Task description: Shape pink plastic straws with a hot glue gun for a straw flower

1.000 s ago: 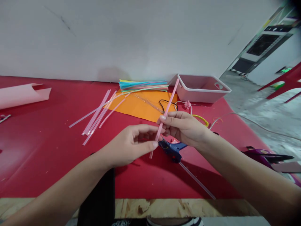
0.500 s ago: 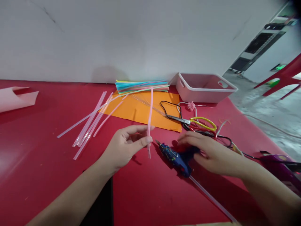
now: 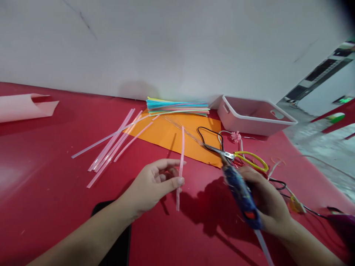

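L hand (image 3: 151,188) pinching pink stick (image 3: 182,151) btwn thumb & fingers; R hand (image 3: 274,207), ~4 o'clock, wrapped rnd glue gun (image 3: 242,195), scissors (image 3: 230,155) at gun's 12.

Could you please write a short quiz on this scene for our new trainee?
1. Which hand holds the glue gun?
2. True or false: the bin stands to the right of the coloured bundle, as the camera sees it.
3. What does the left hand hold? a) scissors b) pink stick c) black cord

Key: 1. The right hand. 2. True. 3. b
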Available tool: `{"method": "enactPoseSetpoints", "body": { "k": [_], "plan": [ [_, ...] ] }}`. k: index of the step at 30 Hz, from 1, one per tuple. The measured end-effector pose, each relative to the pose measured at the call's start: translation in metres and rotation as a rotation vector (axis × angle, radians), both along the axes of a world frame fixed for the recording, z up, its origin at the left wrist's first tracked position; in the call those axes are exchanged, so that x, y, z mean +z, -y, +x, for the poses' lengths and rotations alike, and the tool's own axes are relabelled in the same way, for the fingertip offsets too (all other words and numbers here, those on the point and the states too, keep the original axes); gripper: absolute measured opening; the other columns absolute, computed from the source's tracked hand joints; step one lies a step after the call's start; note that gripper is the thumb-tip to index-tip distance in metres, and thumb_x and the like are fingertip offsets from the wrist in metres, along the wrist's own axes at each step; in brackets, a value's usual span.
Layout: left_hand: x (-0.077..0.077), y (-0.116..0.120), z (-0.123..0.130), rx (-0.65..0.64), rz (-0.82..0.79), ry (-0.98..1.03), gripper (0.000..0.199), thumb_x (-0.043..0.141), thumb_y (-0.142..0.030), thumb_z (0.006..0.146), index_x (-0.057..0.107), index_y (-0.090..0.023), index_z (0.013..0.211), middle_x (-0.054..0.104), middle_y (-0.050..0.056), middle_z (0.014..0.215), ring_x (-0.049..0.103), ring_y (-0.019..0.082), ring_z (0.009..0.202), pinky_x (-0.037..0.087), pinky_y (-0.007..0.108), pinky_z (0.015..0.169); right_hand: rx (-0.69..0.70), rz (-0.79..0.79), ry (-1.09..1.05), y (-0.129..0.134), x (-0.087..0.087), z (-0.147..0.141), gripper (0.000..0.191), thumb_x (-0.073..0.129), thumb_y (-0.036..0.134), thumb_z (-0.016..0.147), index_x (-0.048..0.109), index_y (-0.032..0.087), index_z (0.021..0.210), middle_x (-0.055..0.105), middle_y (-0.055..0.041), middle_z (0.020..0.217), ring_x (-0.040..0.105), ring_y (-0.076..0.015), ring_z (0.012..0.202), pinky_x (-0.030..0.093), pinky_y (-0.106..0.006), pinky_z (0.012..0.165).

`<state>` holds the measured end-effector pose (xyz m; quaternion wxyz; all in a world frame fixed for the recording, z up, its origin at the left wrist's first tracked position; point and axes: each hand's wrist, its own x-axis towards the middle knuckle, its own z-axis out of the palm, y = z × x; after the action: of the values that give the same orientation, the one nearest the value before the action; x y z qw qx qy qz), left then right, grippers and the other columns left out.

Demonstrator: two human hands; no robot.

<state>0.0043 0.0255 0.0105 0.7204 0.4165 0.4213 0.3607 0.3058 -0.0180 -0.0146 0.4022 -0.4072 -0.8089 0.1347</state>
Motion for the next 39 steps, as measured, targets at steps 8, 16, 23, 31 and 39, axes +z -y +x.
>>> {"method": "enactPoseSetpoints", "body": {
  "k": [8,16,23,31,39],
  "plan": [
    [-0.005,0.007,-0.002,-0.325,-0.052,-0.038,0.048,0.087,-0.022,0.077,0.071,-0.017,0.122,0.067,-0.004,0.081,0.067,0.012,0.075,0.054,0.028,0.074,0.251,-0.166,0.027,0.005,-0.005,-0.006,0.01,0.059,0.03,0.101,0.062,0.025,0.109,0.065,-0.0043,0.081,0.062,-0.0191,0.069,0.051,-0.033,0.063],
    [-0.003,0.006,-0.002,-0.327,-0.036,-0.054,0.05,0.088,-0.027,0.078,0.069,-0.018,0.123,0.064,-0.006,0.076,0.069,0.014,0.071,0.054,0.03,0.071,0.251,-0.097,0.084,0.004,-0.012,-0.01,0.02,0.058,0.04,0.101,0.064,0.022,0.108,0.061,-0.0053,0.077,0.057,-0.019,0.067,0.044,-0.032,0.06],
    [-0.002,0.009,-0.002,-0.332,-0.054,-0.033,0.051,0.089,-0.026,0.078,0.069,-0.019,0.124,0.066,-0.006,0.077,0.072,0.014,0.069,0.057,0.031,0.073,0.233,-0.12,0.124,0.005,-0.018,-0.005,0.023,0.061,0.041,0.098,0.064,0.023,0.111,0.064,-0.0065,0.081,0.059,-0.0209,0.071,0.046,-0.034,0.065],
    [-0.005,0.008,-0.003,-0.364,-0.059,0.026,0.051,0.088,-0.024,0.079,0.068,-0.02,0.126,0.069,-0.006,0.077,0.073,0.012,0.068,0.057,0.027,0.073,0.199,-0.133,0.079,0.005,-0.018,-0.004,0.026,0.061,0.046,0.099,0.067,0.023,0.11,0.064,-0.0066,0.083,0.061,-0.0193,0.072,0.048,-0.032,0.065],
    [0.0,0.008,-0.003,-0.347,-0.054,0.015,0.046,0.088,-0.02,0.078,0.069,-0.018,0.12,0.069,-0.006,0.073,0.072,0.013,0.068,0.057,0.028,0.072,0.164,-0.121,0.101,0.005,-0.017,-0.002,0.021,0.061,0.039,0.099,0.068,0.022,0.106,0.066,-0.0067,0.08,0.061,-0.0199,0.069,0.047,-0.032,0.063]
  ]
}}
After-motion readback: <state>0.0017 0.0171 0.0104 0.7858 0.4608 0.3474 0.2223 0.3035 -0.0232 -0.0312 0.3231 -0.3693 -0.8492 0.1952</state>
